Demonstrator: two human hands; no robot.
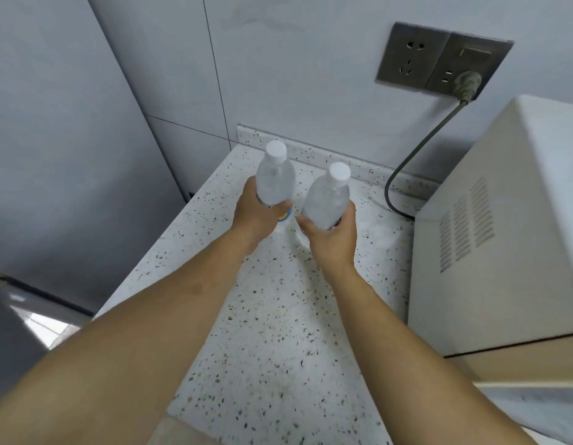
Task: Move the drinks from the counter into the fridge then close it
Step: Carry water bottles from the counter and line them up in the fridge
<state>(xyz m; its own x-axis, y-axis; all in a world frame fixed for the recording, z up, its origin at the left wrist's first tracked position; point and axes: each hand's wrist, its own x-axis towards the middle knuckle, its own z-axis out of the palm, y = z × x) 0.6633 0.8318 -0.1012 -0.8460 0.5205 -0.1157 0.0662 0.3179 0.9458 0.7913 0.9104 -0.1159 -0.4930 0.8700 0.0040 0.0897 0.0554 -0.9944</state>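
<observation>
Two clear water bottles with white caps are near the back of the speckled counter. My left hand is wrapped around the left bottle, which has a blue and yellow label under my fingers. My right hand grips the right bottle, which leans slightly to the right. Whether the bottles' bases touch the counter is hidden by my hands. The grey fridge stands to the left of the counter, and a grey fridge door shows at the lower left edge.
A cream microwave fills the right side of the counter on a beige box. Its grey cable runs up to a wall socket panel. A tiled wall stands behind the counter.
</observation>
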